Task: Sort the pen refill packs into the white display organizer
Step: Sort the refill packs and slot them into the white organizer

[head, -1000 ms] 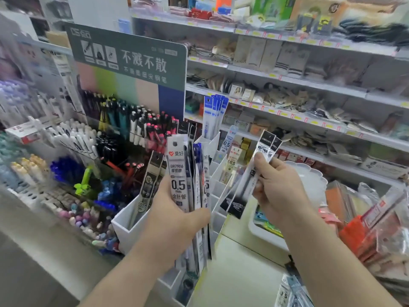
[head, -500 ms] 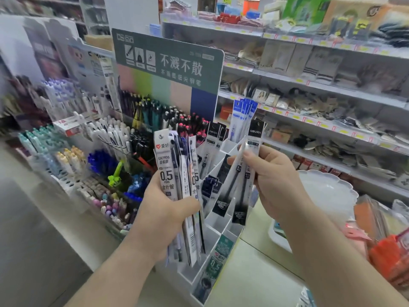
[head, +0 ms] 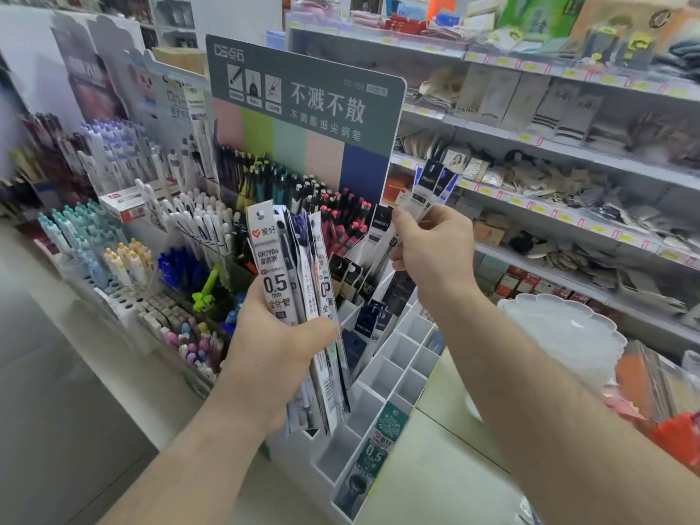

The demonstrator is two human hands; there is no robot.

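The white display organizer [head: 402, 358] stands in front of me, a stepped grid of small compartments. My left hand [head: 273, 352] grips an upright bundle of several refill packs [head: 273, 267]; the front one is white and marked 0.5. My right hand [head: 433, 248] is raised over the organizer's rear rows and pinches slim black refill packs [head: 380, 233], whose lower ends reach down among packs standing there. Blue packs [head: 435, 182] stick up just behind its fingers. Dark blue packs [head: 372, 324] sit in a middle compartment and a green pack [head: 383, 441] in a front one.
A pen display with a green sign [head: 303, 93] and rows of upright pens [head: 197, 225] stands left of the organizer. Store shelves [head: 568, 153] full of goods run along the right. A white scalloped tray [head: 560, 335] and orange packages [head: 676, 437] lie on the counter [head: 435, 471].
My right hand has moved up and back with the black packs, from beside the organizer's middle to its rear rows. My left hand keeps its bundle in about the same place.
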